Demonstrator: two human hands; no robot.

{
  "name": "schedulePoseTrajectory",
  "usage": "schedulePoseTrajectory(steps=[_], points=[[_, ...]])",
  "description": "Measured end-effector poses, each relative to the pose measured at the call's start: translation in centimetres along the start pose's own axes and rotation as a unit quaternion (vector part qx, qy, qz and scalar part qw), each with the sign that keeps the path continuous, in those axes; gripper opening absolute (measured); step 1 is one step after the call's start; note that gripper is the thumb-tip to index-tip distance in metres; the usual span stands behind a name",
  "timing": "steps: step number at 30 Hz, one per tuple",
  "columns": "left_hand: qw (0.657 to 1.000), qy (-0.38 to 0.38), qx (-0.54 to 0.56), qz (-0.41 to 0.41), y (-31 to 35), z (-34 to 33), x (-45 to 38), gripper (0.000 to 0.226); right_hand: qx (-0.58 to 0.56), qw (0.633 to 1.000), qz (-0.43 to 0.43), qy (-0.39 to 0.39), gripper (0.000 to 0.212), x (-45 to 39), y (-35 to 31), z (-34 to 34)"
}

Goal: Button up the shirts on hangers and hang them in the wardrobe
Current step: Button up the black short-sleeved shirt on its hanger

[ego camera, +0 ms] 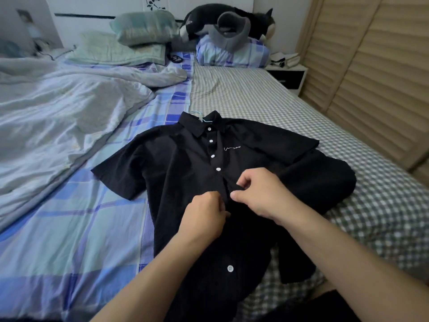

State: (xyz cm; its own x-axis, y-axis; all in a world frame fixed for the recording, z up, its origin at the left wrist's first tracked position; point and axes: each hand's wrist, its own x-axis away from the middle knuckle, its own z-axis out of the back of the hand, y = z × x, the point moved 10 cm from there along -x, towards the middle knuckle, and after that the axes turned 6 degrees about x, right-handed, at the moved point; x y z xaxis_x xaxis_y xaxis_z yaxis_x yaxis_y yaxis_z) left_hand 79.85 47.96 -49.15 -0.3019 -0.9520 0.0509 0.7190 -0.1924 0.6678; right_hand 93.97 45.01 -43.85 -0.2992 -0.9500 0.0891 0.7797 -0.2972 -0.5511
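A black short-sleeved shirt (176, 173) with white buttons lies flat on the bed, collar away from me. A light blue hanger (201, 119) peeks out at the collar. Several upper buttons are fastened, and one more white button (230, 268) shows near the hem. My left hand (205, 217) pinches the left edge of the placket at mid-shirt. My right hand (257, 194) pinches the right edge just beside it. The button between my fingers is hidden. More black fabric (329, 180) lies under the shirt at the right.
A rumpled pale duvet (58, 105) covers the bed's left side. Pillows (144, 26) and a black plush toy (232, 19) sit at the headboard. A nightstand (287, 75) stands at the far right, next to beige louvred doors (371, 77).
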Motion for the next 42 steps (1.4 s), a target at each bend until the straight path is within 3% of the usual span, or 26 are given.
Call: schedulePoseTrajectory(steps=[5,7,10,13,15,20,23,29,38,42], points=[[0.958,-0.04,0.264,0.109,-3.0,0.6,-0.4,0.013,0.098,0.994,-0.031,-0.031,0.005,0.6,0.8,-4.9],[0.937,-0.052,0.321,0.129,-3.2,0.4,0.0,0.008,0.05,0.997,-0.046,-0.034,0.007,0.5,1.8,-5.6],[0.902,-0.08,0.395,0.152,-3.0,-0.7,0.6,0.006,-0.147,0.982,-0.074,-0.093,0.021,0.3,2.6,-6.4],[0.904,-0.076,0.389,0.163,-3.2,-1.3,0.7,0.008,-0.324,0.921,-0.122,-0.18,0.019,0.7,2.9,-6.9],[0.915,-0.065,0.365,0.16,-3.2,-1.6,0.7,0.011,-0.346,0.909,-0.129,-0.193,0.014,0.9,3.1,-6.5],[0.928,-0.051,0.335,0.156,-3.0,-1.7,0.5,0.011,-0.288,0.941,-0.11,-0.135,0.008,0.8,3.3,-6.4],[0.914,-0.058,0.367,0.163,-3.6,-1.7,0.7,0.011,-0.265,0.955,-0.097,-0.087,0.008,0.6,3.5,-6.3],[0.899,-0.081,0.397,0.165,-3.7,-1.8,0.7,0.006,-0.257,0.96,-0.097,-0.062,0.01,0.6,3.7,-6.1],[0.916,-0.05,0.369,0.148,-3.4,-1.6,0.7,0.012,-0.29,0.948,-0.1,-0.087,0.008,1.1,4.1,-6.5],[0.917,-0.035,0.369,0.147,-3.6,-1.6,0.7,0.013,-0.282,0.945,-0.081,-0.147,0.02,1.4,3.5,-6.7]])
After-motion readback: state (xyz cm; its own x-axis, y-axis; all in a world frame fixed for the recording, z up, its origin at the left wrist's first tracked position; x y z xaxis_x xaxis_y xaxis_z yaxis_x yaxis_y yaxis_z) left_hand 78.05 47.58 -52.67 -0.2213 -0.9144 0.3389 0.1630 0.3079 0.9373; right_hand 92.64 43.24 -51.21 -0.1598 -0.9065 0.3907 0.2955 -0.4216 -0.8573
